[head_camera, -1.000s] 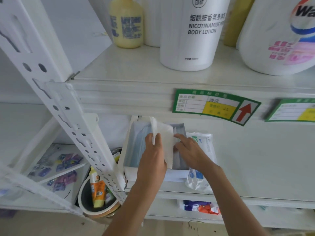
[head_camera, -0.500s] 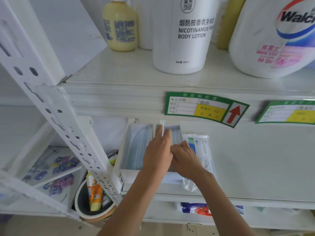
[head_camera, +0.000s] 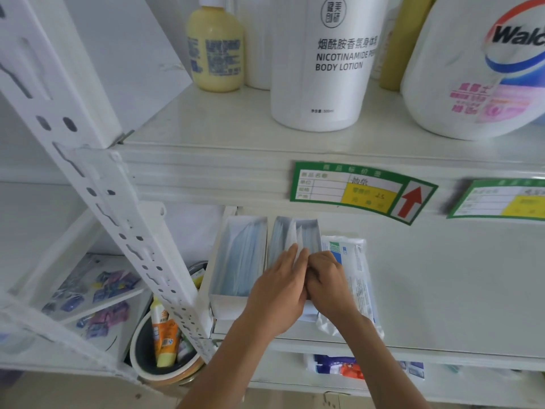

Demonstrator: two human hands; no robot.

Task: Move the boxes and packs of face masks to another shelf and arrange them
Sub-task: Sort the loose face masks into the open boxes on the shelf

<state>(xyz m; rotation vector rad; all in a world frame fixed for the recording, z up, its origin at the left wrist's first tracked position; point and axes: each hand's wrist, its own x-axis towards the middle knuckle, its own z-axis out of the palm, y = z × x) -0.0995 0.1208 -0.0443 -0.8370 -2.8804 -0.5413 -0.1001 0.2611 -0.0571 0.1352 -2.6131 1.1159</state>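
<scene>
Fingers of both hands, left [head_camera: 277,293] and right [head_camera: 328,283], pinch a white flap [head_camera: 293,236] over the right mask box [head_camera: 309,234]; a pack [head_camera: 354,270] lies at its 3 o'clock.

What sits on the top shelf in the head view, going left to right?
yellow bottle → white body lotion bottle → olive-yellow bottle → big white Walch jug.
</scene>
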